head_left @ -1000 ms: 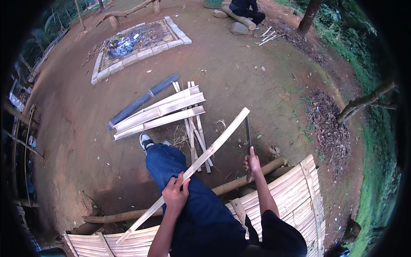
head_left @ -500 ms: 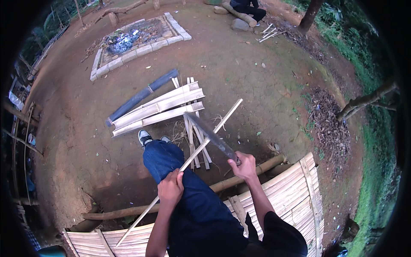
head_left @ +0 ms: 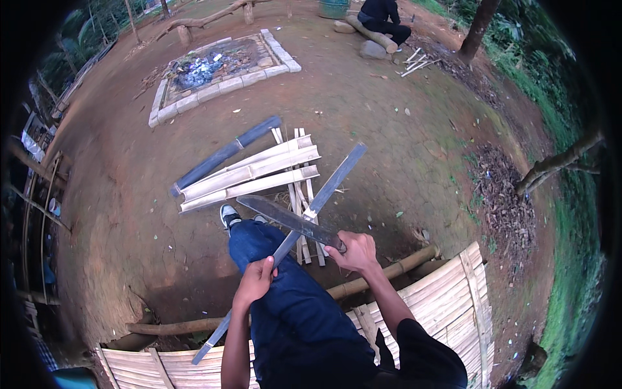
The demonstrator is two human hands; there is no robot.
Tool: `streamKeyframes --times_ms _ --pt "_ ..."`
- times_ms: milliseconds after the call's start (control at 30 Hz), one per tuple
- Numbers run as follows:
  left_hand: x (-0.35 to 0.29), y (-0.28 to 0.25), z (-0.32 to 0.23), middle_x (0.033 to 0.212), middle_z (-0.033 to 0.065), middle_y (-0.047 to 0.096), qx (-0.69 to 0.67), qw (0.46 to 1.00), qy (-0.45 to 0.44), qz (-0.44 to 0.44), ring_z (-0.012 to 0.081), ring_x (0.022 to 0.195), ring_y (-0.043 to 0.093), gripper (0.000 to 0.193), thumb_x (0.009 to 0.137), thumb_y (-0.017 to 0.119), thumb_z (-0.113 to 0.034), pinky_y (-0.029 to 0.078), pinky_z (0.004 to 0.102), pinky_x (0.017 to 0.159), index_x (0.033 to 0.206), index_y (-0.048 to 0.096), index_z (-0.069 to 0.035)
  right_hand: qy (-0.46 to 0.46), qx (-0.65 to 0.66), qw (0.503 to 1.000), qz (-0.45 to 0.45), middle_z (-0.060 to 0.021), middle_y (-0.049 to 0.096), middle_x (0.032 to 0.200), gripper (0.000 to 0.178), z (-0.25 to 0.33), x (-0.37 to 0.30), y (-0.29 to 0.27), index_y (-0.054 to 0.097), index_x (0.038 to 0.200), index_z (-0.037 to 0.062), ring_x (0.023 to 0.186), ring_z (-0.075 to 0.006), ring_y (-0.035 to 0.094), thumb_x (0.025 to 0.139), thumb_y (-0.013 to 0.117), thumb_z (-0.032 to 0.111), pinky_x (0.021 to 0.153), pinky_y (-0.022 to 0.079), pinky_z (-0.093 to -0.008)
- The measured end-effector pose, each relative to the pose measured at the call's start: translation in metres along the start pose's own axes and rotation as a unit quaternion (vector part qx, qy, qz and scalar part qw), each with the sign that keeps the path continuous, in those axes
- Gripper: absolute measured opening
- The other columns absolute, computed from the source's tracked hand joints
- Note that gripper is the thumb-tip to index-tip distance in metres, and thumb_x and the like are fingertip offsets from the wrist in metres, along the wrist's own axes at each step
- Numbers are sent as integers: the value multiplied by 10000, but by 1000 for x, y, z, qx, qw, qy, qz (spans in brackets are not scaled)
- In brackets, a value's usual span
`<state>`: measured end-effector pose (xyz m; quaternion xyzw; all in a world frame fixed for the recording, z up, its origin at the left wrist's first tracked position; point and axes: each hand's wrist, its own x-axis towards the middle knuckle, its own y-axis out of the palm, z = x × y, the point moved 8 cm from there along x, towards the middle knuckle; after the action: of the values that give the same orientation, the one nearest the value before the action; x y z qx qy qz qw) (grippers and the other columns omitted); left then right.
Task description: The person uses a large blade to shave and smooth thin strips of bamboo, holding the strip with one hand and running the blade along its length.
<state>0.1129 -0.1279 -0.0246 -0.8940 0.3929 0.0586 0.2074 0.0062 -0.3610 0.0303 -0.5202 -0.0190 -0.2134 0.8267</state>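
Observation:
My left hand [head_left: 255,284] is closed round a long bamboo strip [head_left: 340,174], held slantwise over my thigh. Its dark outer skin faces up, with a pale scraped patch at a node near the blade. The strip's lower end passes behind my left forearm toward the bamboo seat. A machete [head_left: 275,212] has its handle in my right hand [head_left: 356,251], fingers wrapped round it. The dark blade points left and lies across the strip, at or just over the pale patch. Beyond my shoe [head_left: 229,214] lie split bamboo halves [head_left: 259,167] and several thin pale strips [head_left: 302,243].
A slatted bamboo seat [head_left: 434,298] and a bamboo pole [head_left: 382,277] are under and beside me. A dark bamboo length [head_left: 223,155] lies by the halves. Farther off are a stone-edged fire pit [head_left: 227,84] and a person [head_left: 382,19] sitting by a log [head_left: 370,34].
The strip has turned over, from its pale inner face to its dark skin. The machete has swung to point more to the left and crosses the strip nearer my left hand.

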Motion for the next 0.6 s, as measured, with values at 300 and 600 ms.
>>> streamKeyframes --times_ms 300,600 --pt "-5 1 -30 590 142 551 117 991 46 -33 289 570 560 494 1033 395 -359 451 390 592 749 585 -2 4 -23 999 26 -122 618 598 478 7 4 -4 600 702 76 593 -337 650 780 678 541 575 511 -445" --pt "-37 16 -41 838 192 668 286 941 3 -183 409 760 647 332 979 496 -316 505 494 679 826 620 -49 32 -20 999 28 -126 626 603 474 10 -13 -4 602 714 72 585 -332 651 771 700 533 572 515 -435"
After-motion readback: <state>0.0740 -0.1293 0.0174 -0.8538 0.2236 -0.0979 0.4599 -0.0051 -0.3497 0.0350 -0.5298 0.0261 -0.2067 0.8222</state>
